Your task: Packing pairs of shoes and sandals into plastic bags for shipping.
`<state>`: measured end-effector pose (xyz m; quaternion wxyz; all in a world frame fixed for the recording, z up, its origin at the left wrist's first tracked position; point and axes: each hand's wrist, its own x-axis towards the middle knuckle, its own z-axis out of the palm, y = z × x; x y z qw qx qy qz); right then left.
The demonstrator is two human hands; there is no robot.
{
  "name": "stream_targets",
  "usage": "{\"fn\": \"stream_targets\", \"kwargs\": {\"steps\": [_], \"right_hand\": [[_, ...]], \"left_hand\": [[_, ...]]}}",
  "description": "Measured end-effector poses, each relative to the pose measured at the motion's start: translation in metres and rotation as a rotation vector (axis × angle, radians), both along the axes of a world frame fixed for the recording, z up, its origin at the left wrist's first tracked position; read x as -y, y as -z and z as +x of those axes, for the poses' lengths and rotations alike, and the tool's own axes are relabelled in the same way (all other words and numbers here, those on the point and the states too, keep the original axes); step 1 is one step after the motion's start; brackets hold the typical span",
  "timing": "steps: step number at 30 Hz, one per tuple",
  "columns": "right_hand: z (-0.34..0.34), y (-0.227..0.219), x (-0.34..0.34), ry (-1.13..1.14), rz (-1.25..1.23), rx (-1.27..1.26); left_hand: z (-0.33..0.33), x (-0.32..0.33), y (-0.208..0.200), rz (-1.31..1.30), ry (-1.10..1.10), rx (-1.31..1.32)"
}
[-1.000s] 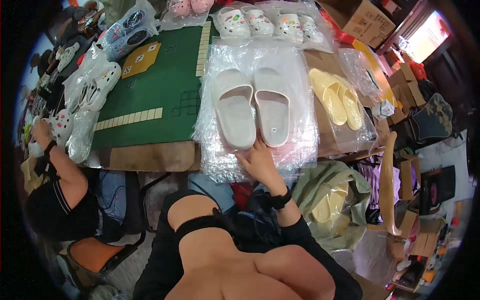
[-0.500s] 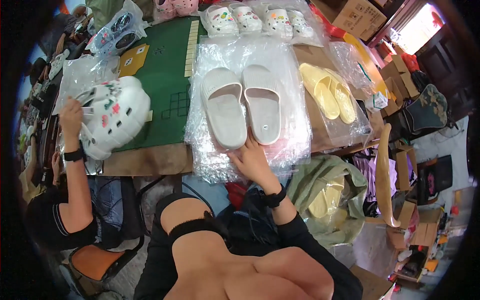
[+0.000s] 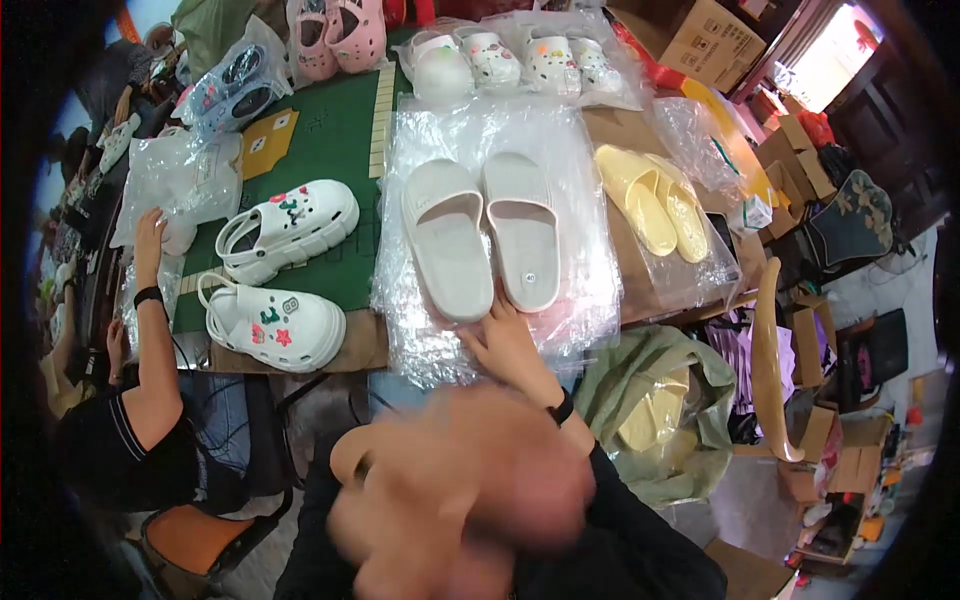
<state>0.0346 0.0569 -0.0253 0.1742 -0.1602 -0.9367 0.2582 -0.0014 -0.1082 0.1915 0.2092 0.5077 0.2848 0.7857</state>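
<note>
A pair of pale grey slide slippers (image 3: 447, 262) lies side by side, toes away from me, on a stack of clear plastic bags (image 3: 575, 200). My right hand (image 3: 512, 345) rests on the bags at the slippers' heel ends. Its fingertips touch around the right slipper's heel, with fingers stretched and thumb apart; I see nothing gripped in it. Close in front of the camera, my left hand (image 3: 460, 490) is a large smear of motion. Its fingers, and anything in them, cannot be made out.
At left, a co-worker's hand (image 3: 150, 235) is by a clear bag; white clogs with charms (image 3: 285, 325) lie on the green mat (image 3: 345, 150). Bagged clogs (image 3: 555, 65) line the back. Yellow shoes (image 3: 650, 205) lie right, above an open green sack (image 3: 650, 480).
My left hand has shifted and blurred near the camera. The co-worker's hand has let go of the white clogs, which now lie on the mat. My right hand stays at the slippers.
</note>
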Motion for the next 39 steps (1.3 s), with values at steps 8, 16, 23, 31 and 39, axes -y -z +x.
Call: {"fn": "stream_targets", "kwargs": {"steps": [8,16,23,31,39], "right_hand": [[0.001,-0.029,0.002,-0.064,-0.158,-0.136],[0.009,-0.071,0.000,0.093,-0.386,-0.043],[0.012,-0.098,-0.014,0.165,-0.352,-0.077],[-0.040,-0.076,-0.063,0.056,-0.079,0.240],[-0.067,-0.084,-0.070,0.049,-0.060,0.383]], "left_hand": [[-0.059,-0.044,0.104,-0.749,-0.810,-0.858],[-0.073,-0.046,0.181,-0.933,-0.709,-0.443],[-0.079,-0.047,0.194,-0.901,-0.846,-0.977],[-0.085,-0.044,0.201,-0.846,-0.840,-1.050],[-0.082,-0.046,0.204,-0.856,-0.843,-1.070]]}}
